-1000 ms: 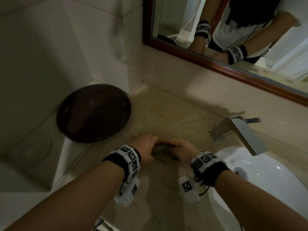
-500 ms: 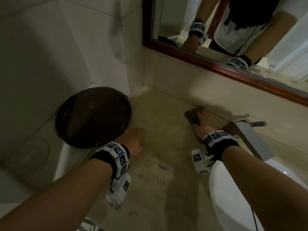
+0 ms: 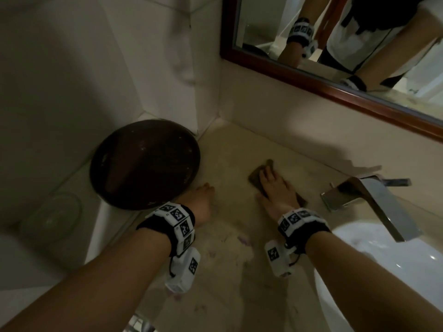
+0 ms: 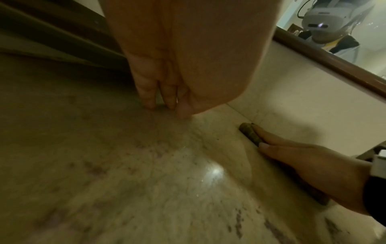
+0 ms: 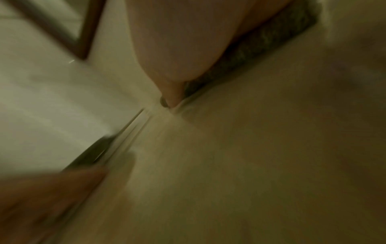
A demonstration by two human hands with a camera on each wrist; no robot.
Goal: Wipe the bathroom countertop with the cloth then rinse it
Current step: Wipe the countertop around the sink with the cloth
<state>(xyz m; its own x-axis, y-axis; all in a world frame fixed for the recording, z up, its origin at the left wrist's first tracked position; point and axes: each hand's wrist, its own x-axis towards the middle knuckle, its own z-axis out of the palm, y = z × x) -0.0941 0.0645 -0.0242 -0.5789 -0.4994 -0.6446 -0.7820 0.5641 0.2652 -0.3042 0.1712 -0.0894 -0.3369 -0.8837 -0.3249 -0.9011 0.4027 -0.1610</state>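
A dark brownish cloth (image 3: pixel 256 176) lies flat on the beige marble countertop (image 3: pixel 239 144), left of the faucet. My right hand (image 3: pixel 272 185) lies on top of it with straight fingers and presses it down; cloth edges show ahead of the fingertips and behind the palm. The left wrist view shows the cloth (image 4: pixel 248 132) under that right hand (image 4: pixel 303 165), close to the back wall. My left hand (image 3: pixel 203 200) holds nothing; its fingertips (image 4: pixel 150 104) touch the counter beside the dark bowl. The right wrist view is blurred, with the cloth (image 5: pixel 261 49) under the palm.
A large dark round bowl (image 3: pixel 143 164) leans in the left corner against the tiled wall. A chrome faucet (image 3: pixel 374 200) stands over the white sink (image 3: pixel 371 271) at the right. A wood-framed mirror (image 3: pixel 335 87) hangs above. Purple stains (image 3: pixel 243 240) mark the near counter.
One second ago both hands met on the cloth. My right hand carried it back toward the wall, then slid it left, away from the faucet. My left hand moved beside the bowl.
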